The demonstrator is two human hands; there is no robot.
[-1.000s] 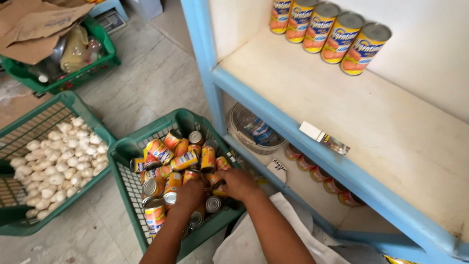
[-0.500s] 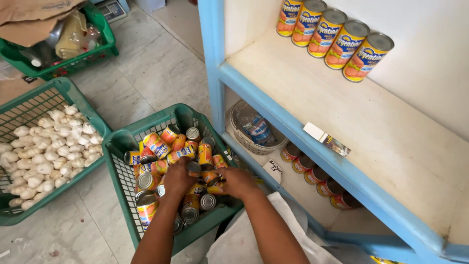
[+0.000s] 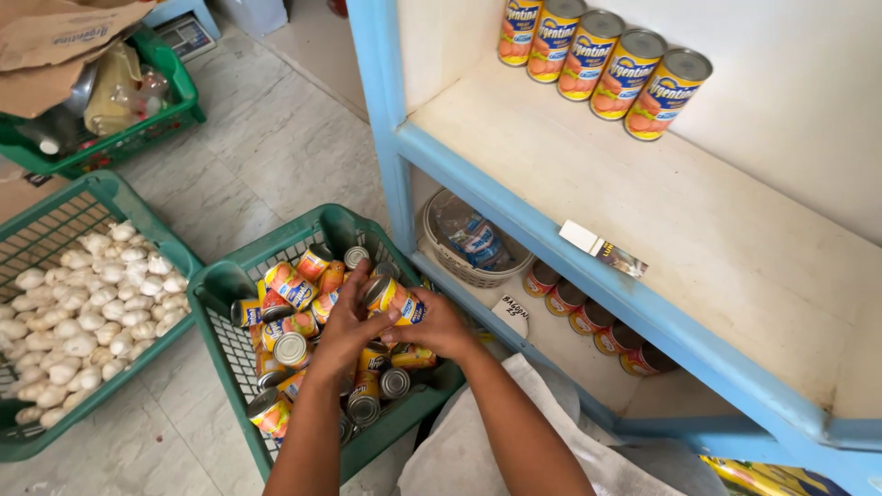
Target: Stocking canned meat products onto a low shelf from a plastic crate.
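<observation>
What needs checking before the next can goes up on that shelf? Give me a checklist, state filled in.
1. Can held: ok. The left hand and right hand both grip one yellow can over the green crate.
2. Landing space: ok. The upper shelf is bare in front of the row of cans.
3. Obstacles on the shelf: not ok. A small white box lies near the front edge.
4. Stock left: ok. More cans remain in the crate.
5. Can condition: cannot tell. The hands cover part of it.
6. Row upright: ok. All five cans stand.
</observation>
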